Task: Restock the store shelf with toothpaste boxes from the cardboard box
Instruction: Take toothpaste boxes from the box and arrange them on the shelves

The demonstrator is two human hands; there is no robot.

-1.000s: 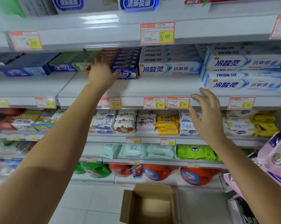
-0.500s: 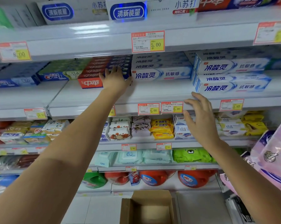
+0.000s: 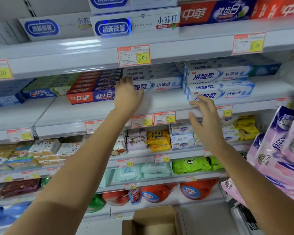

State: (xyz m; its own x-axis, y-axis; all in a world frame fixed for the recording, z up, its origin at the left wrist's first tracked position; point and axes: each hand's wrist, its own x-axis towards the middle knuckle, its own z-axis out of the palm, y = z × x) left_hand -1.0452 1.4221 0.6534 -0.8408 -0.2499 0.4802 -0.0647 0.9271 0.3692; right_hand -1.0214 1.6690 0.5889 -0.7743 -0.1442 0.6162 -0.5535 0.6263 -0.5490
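Observation:
My left hand [image 3: 126,94] reaches onto the toothpaste shelf [image 3: 95,116], fingers spread, resting against the left end of a stack of white-and-blue toothpaste boxes [image 3: 161,84]. To its left stands a stack of red-and-purple toothpaste boxes [image 3: 90,97]. My right hand [image 3: 204,121] hovers open in front of the shelf edge, just below a second white-and-blue stack [image 3: 227,92], holding nothing. The open cardboard box [image 3: 153,221] sits on the floor below, its inside looking bare.
Crest boxes [image 3: 41,94] lie further left on the same shelf. More toothpaste boxes [image 3: 112,28] fill the shelf above. Soap packs [image 3: 158,139], wipes and detergent bottles [image 3: 197,190] line the lower shelves. Pink hanging packs [image 3: 278,150] crowd the right side.
My left hand has slid right from the red-and-purple stack to the white-and-blue stack. My right hand rose slightly toward the shelf edge. The camera tilted up and moved closer.

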